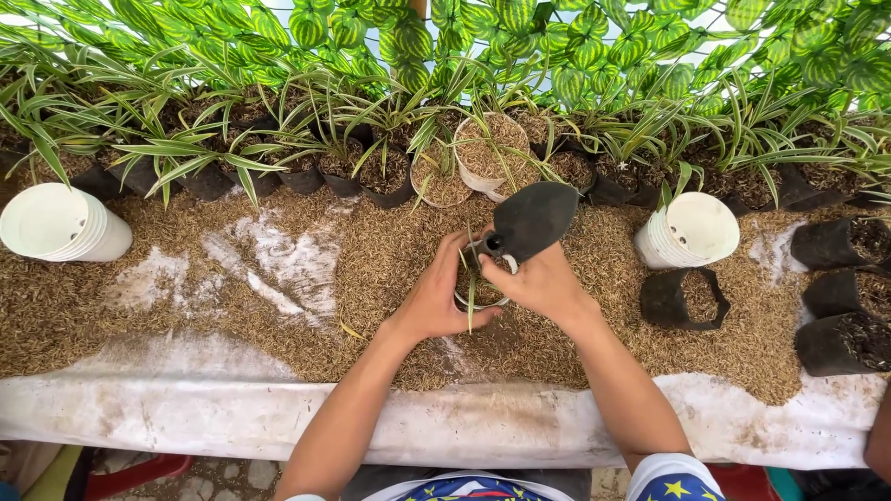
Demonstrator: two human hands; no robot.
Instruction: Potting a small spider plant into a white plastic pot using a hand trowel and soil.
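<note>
My left hand (434, 301) cups the light, thin-walled white pot (482, 288) by its side, while my right hand's (543, 283) grip pinches the stiff black trowel (533, 221).

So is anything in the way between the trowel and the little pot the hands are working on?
Nothing visible. The right hand holds the black trowel right over the small white pot, which the left hand steadies; only the seedling's own leaves stand there.

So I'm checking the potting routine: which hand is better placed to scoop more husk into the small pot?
Probably the right hand: it holds the dark trowel just above the small white pot. The left hand is wrapped around the pot's side, steadying it and the seedling.
</note>
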